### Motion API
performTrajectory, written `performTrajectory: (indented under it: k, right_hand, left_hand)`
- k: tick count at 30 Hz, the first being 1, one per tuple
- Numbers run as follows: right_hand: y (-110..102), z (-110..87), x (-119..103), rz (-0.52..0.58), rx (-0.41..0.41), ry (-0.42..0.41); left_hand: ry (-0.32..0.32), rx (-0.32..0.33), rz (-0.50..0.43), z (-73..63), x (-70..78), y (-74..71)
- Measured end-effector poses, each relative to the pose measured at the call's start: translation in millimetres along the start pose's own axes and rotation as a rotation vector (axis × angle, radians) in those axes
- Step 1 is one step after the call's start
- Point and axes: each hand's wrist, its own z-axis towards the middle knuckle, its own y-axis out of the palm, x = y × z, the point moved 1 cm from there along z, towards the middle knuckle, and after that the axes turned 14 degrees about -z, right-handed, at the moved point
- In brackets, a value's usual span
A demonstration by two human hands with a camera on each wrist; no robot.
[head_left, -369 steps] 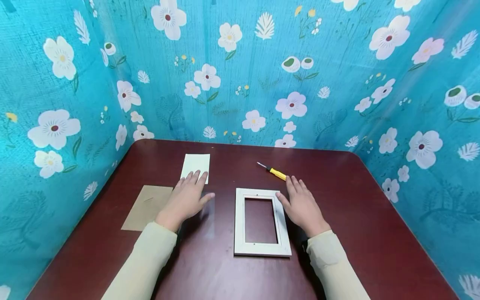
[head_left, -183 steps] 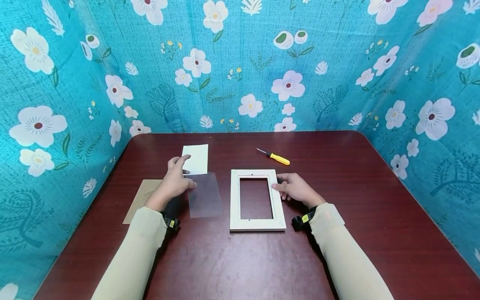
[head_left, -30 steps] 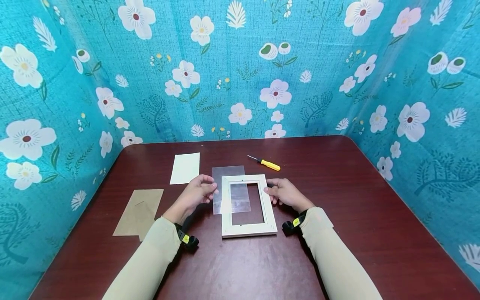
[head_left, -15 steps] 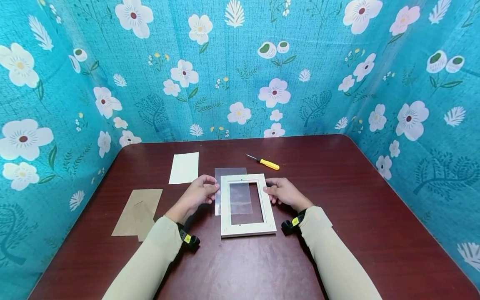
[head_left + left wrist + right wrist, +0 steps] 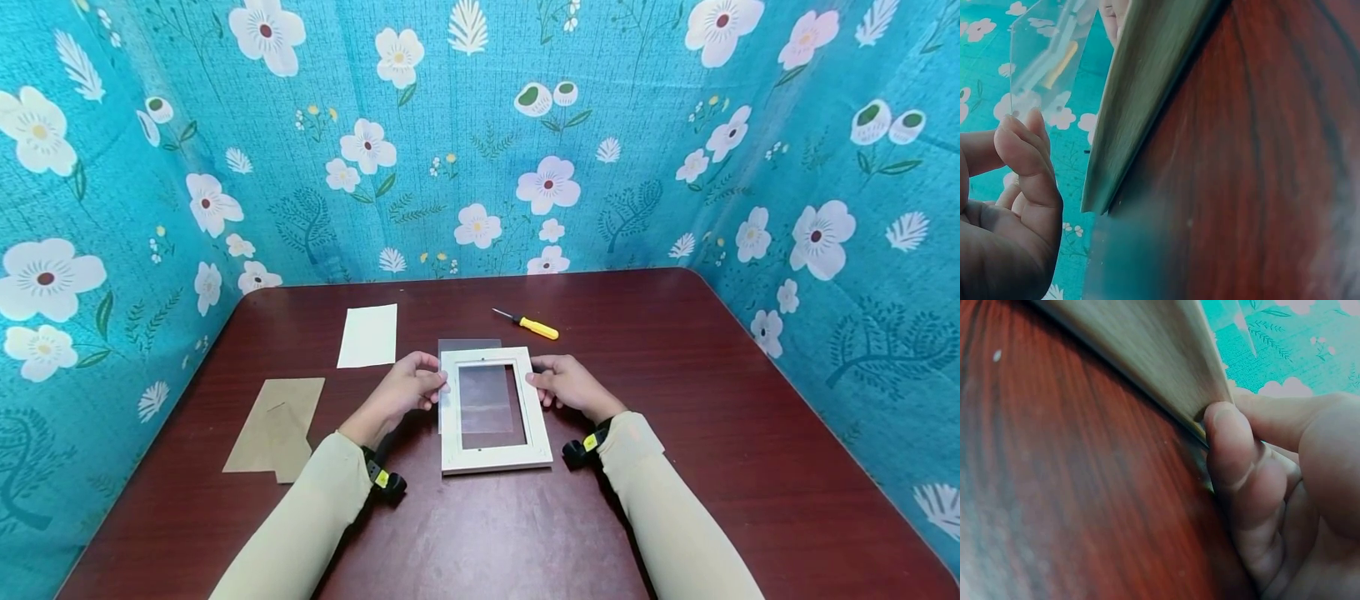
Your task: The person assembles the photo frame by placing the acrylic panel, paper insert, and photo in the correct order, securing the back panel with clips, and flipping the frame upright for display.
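A white picture frame [image 5: 498, 459] lies on the dark red table in the head view, its opening facing up. My right hand [image 5: 573, 389] grips the frame's right side, thumb on top; its curled fingers [image 5: 1230, 440] show against the frame's edge in the right wrist view. With thumb and fingers, my left hand [image 5: 405, 390] pinches the left edge of a clear plastic sheet [image 5: 483, 392]. The sheet overlaps the frame's upper left and its opening. In the left wrist view the clear sheet [image 5: 1047, 53] stands raised above the frame's side [image 5: 1138, 94].
Beyond the frame lies a yellow-handled screwdriver [image 5: 538, 328]. A white paper sheet [image 5: 369, 336] is at the back left. Nearer, left of my hand, is a brown backing board [image 5: 255, 427] with a stand flap. Floral blue curtains [image 5: 480, 150] surround the table [image 5: 637, 333].
Earlier both hands were free of things; then the right took the frame's side and the left picked up the clear sheet. Over the last second the sheet has moved right across the frame.
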Motion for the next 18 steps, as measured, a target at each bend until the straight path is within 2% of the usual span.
performTrajectory:
  k: [18]
  right_hand:
    - [-1.2,-3.4,-5.7,-0.01,0.005,0.008]
  left_hand:
    - [-0.012,-0.002,0.024,4.3,-6.7,11.0]
